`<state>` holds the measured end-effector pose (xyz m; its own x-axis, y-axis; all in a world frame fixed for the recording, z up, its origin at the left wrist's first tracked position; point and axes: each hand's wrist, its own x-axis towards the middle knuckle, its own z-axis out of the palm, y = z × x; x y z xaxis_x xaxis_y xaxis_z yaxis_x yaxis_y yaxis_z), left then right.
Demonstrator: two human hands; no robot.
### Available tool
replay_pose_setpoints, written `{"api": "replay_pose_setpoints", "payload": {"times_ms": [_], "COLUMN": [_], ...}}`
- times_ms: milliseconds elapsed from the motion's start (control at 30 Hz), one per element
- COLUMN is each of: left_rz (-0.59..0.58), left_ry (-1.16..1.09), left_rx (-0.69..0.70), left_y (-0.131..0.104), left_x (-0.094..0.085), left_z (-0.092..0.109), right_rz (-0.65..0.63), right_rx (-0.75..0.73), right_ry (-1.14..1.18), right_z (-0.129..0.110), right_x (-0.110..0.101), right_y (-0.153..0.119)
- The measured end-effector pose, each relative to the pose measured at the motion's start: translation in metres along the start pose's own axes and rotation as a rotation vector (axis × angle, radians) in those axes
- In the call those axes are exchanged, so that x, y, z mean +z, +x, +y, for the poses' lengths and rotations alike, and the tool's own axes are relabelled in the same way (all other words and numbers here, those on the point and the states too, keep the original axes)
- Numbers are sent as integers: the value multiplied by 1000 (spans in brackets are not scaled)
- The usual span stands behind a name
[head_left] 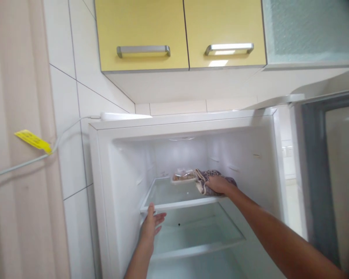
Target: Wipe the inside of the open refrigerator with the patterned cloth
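My right hand [217, 183] grips a dark patterned cloth [203, 187] with a pale edge. The cloth lies against the right part of the upper glass shelf [168, 193] inside an open refrigerator. My left hand [154, 224] is at the front left corner of that shelf, fingers apart and pointing right, with nothing held. Whether its thumb touches the shelf's front edge I cannot tell. Towards the back of the shelf sits a clear-wrapped tray [183, 176] with brownish contents, just left of the cloth.
A lower glass shelf [189, 236] lies beneath. The refrigerator door [320, 174] stands open on the right. Yellow cabinets [142, 27] hang above. A white cable [20, 166] with a yellow tag [33, 141] runs along the left, by a tiled wall [72, 155].
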<state>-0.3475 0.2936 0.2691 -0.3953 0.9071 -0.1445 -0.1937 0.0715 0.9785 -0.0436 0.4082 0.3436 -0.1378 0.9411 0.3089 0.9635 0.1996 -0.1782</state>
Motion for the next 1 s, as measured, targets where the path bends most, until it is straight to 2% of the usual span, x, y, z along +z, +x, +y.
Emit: {"api": "replay_pose_setpoints", "payload": {"times_ms": [133, 233, 333, 400, 500, 567, 633, 700, 800, 900, 1000], "left_rz": [-16, -3, -34, -118, -269, -300, -251, -167, -52, 18, -33], "left_ry": [103, 204, 353, 494, 639, 753, 852, 925, 1078, 1104, 1143], "left_rx": [14, 75, 292, 419, 461, 521, 615, 703, 815, 916, 945], "left_y": [-2, -4, -20, -38, -69, -87, -103, -116, -130, -126, -98], "left_x": [-2, -1, 2, 6, 14, 20, 25, 27, 29, 37, 51], "left_z": [5, -3, -31, -54, -80, -82, -70, -47, 2, 53, 92], "right_rz": [-19, 3, 23, 17, -31, -79, -122, -154, -153, -40, 96], "right_rx": [55, 61, 23, -31, -141, -214, -261, -292, -365, -398, -284], "right_ry": [9, 19, 32, 55, 118, 169, 221, 276, 385, 489, 494], "right_z": [-22, -47, -83, -113, -163, -196, -222, -237, -232, -191, -122], "right_x": [-12, -15, -14, -11, -6, -2, 0, 0, -5, -11, -12], "right_y": [-38, -63, -80, -86, -82, -72, -58, -41, -18, -4, -2]}}
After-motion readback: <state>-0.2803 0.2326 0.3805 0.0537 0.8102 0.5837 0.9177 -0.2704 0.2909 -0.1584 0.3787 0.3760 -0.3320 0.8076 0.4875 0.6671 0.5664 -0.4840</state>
